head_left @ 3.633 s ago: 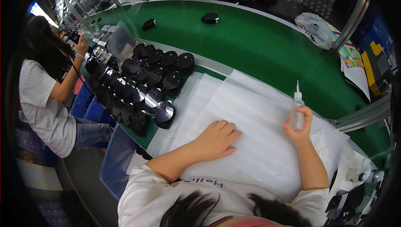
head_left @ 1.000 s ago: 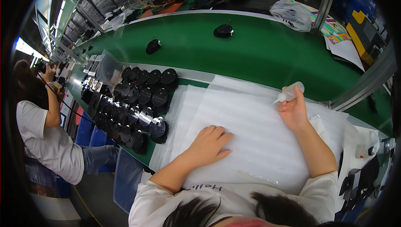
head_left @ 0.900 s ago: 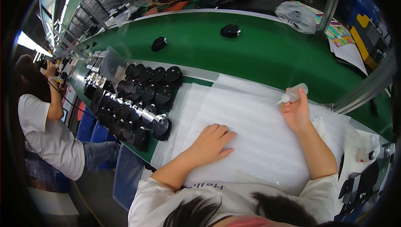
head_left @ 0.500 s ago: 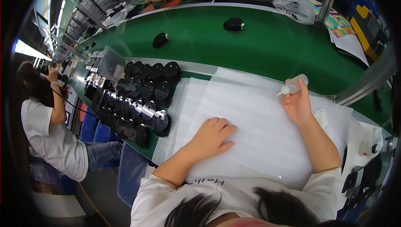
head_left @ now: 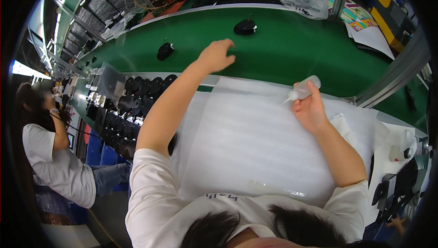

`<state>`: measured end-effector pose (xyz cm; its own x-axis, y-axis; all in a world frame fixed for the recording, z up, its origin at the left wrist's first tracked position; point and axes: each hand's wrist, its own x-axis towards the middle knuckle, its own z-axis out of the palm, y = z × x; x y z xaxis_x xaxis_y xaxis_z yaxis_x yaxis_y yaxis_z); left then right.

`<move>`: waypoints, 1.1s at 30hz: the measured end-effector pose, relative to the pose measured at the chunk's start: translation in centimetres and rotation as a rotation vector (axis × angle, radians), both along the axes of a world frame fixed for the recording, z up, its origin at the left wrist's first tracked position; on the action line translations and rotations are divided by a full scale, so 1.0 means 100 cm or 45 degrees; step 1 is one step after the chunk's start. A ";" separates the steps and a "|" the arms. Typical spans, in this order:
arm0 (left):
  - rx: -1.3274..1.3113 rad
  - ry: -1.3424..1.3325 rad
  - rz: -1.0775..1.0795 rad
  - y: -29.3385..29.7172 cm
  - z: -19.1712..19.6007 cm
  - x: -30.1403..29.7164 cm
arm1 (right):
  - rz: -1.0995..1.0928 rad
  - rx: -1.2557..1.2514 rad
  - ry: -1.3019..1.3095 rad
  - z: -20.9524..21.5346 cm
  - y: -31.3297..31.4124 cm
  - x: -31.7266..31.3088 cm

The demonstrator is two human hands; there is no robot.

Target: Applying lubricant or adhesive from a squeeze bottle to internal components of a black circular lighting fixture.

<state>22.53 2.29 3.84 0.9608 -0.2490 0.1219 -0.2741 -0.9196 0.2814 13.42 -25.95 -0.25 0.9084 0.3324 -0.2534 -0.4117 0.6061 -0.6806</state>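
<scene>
My left hand (head_left: 218, 56) reaches out over the green conveyor belt (head_left: 283, 47), fingers apart and holding nothing. Just beyond its fingertips sits a round black part (head_left: 245, 27) with a thin pin standing up and a small white piece on its side. A similar black part (head_left: 165, 51) lies on the belt to the left. In my right hand (head_left: 311, 111) is a translucent squeeze bottle (head_left: 306, 88), tilted with its narrow nozzle pointing down to the left. Below it, a white foam sheet (head_left: 255, 138) covers the worktop.
Several rows of round black parts (head_left: 137, 92) stand left of the foam sheet, partly behind my left arm. A metal post (head_left: 392, 76) rises at the right. A clear plastic bag (head_left: 305, 2) lies beyond the belt. Another person (head_left: 59, 156) sits at the left.
My left hand has lifted off the foam sheet and stretched forward over the belt toward the farther black part. My right hand still holds the bottle. The whole view has shifted slightly.
</scene>
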 end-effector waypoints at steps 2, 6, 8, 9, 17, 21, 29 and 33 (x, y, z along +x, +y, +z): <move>-0.117 0.110 0.137 -0.004 -0.012 0.036 | 0.021 0.049 0.015 -0.002 -0.002 -0.001; -0.421 -0.072 0.259 -0.025 -0.045 0.090 | 0.041 0.042 0.006 -0.006 -0.007 -0.005; -0.504 -0.131 0.286 -0.032 -0.056 0.108 | 0.058 0.042 0.003 -0.006 -0.006 -0.005; -0.513 -0.124 0.272 -0.035 -0.060 0.116 | 0.052 0.043 -0.001 -0.005 -0.009 -0.005; -0.197 0.035 0.523 -0.069 -0.026 0.100 | 0.029 0.062 0.054 -0.003 -0.007 -0.003; -0.111 0.532 0.720 -0.061 -0.017 0.104 | -0.004 0.044 0.044 -0.002 -0.006 -0.001; 0.090 0.460 0.403 -0.040 -0.033 0.094 | 0.010 0.072 0.045 -0.003 -0.010 -0.001; 0.283 0.281 0.246 -0.032 -0.023 0.067 | 0.055 0.077 0.032 -0.001 -0.006 -0.001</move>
<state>29.18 -0.94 1.49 0.9898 -0.0572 -0.1303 -0.0441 -0.9938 0.1018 13.32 -26.54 -0.40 0.8866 0.3863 -0.2545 -0.4548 0.6272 -0.6322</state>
